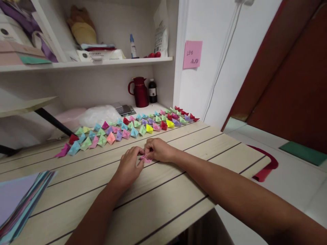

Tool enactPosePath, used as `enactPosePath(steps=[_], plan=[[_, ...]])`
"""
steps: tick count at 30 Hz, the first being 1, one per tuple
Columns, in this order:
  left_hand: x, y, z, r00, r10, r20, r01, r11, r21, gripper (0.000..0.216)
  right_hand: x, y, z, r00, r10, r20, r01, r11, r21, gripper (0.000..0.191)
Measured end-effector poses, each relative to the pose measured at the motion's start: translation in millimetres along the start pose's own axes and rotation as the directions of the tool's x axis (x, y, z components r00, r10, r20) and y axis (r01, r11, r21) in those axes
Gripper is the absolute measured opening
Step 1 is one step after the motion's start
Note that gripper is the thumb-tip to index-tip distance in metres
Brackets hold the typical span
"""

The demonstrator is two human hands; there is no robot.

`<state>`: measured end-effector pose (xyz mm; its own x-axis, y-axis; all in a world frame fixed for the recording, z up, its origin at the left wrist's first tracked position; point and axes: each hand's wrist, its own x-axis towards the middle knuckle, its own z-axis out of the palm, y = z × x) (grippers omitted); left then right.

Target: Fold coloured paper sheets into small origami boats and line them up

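Note:
My left hand [129, 166] and my right hand [159, 149] meet over the middle of the wooden table [163, 197]. Both pinch a small pink folded paper piece [145, 159] that rests on the tabletop between the fingertips; most of it is hidden by the fingers. Beyond the hands, several small folded paper shapes [127, 131] in many colours lie in rows across the far side of the table.
A stack of coloured paper sheets [17, 200] lies at the near left edge. A dark red jug [139, 92] and a dark bottle [152, 91] stand at the back under a shelf [87, 64]. A pink note [192, 54] sticks to the wall. The table's right edge drops to the floor.

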<state>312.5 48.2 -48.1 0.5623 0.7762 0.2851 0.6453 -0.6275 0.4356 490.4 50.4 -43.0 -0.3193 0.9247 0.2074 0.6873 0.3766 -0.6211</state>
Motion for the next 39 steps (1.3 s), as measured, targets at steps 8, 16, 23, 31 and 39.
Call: enactPosePath(steps=[8, 16, 23, 31, 39], plan=[[-0.9, 3.7, -0.9, 1.000, -0.006, 0.021, 0.005, 0.999, 0.031, 0.011, 5.9, 3.0, 1.4, 0.986, 0.132, 0.101, -0.138, 0.989, 0.054, 0.006], [-1.7, 3.2, -2.8, 1.000, 0.001, 0.017, -0.001, 1.000, -0.011, 0.009, -8.6, -8.1, -3.2, 0.999, 0.034, 0.011, -0.034, 0.999, -0.026, 0.007], [-1.6, 2.8, -3.6, 0.999, -0.003, 0.039, 0.005, 0.999, -0.033, 0.010, -13.7, 4.1, -29.0, 0.985, 0.024, 0.170, -0.078, 0.945, 0.318, 0.040], [-2.9, 0.2, -0.3, 0.999, -0.031, 0.018, 0.033, 0.997, -0.076, 0.018, -17.4, 7.8, -54.3, 0.973, 0.193, -0.128, -0.093, 0.832, 0.547, 0.021], [-4.6, 4.8, 3.0, 0.995, 0.075, 0.059, -0.072, 0.996, -0.055, 0.055, -18.1, 21.5, -55.5, 0.937, 0.349, 0.016, -0.335, 0.886, 0.320, 0.015]])
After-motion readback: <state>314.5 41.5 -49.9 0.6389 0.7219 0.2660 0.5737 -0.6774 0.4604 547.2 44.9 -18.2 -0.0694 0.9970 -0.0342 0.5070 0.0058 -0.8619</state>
